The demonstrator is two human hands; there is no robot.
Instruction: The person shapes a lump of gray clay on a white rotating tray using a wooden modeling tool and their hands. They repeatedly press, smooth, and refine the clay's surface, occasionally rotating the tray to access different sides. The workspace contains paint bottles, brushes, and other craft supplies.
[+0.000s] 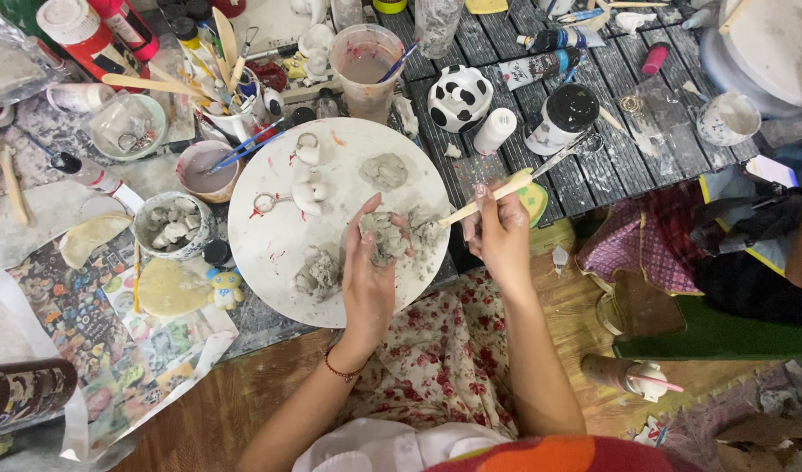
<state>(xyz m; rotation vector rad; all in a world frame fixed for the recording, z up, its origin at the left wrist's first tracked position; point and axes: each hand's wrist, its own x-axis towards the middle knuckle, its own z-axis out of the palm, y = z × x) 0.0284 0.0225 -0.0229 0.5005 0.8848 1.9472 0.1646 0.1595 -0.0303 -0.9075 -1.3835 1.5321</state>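
Left hand cupped shut around grey clay lump, soft and crumbly, over near edge of round white board. Right hand pinched closed on pale wooden stick, just off board's right rim; long axis slanting down-left, tip touching clay. Smaller clay lumps scattered on board.

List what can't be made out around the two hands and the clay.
- Head view: the underside of the clay lump is hidden by the left hand.
- The wooden tool's rear end is hidden inside the right hand.
- The small white figures on the round board are too small to identify.
- The container at top right is cut off by the frame edge.
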